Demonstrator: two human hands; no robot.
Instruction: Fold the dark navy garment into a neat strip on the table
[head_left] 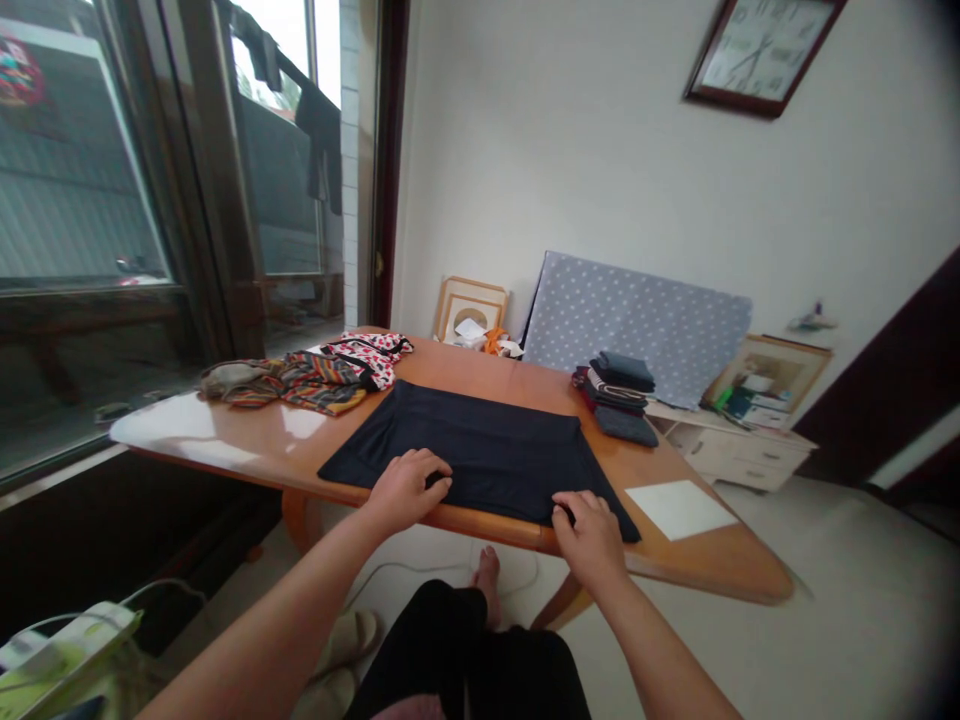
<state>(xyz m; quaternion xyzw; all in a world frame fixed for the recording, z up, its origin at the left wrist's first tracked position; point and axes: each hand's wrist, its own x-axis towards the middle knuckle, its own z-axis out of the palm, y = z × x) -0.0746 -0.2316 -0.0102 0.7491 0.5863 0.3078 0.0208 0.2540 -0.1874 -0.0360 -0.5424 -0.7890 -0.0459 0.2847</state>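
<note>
A dark navy garment (480,440) lies spread flat on the wooden table (300,455), its near edge along the table's front. I cannot tell what kind of garment it is. My left hand (411,488) is on its near edge, left of the middle, with the fingers curled in and closed on the cloth. Farther right along that edge, my right hand (589,532) has its fingers bent and pinched on the fabric close to the right corner. Both fingertips are partly hidden by the hands themselves.
A stack of folded clothes (619,390) stands at the back right. A white sheet (681,509) lies near the right end. Patterned clothes (322,375) are heaped at the left. Beyond the table are a star-patterned cover (637,315) and a low cabinet (742,455).
</note>
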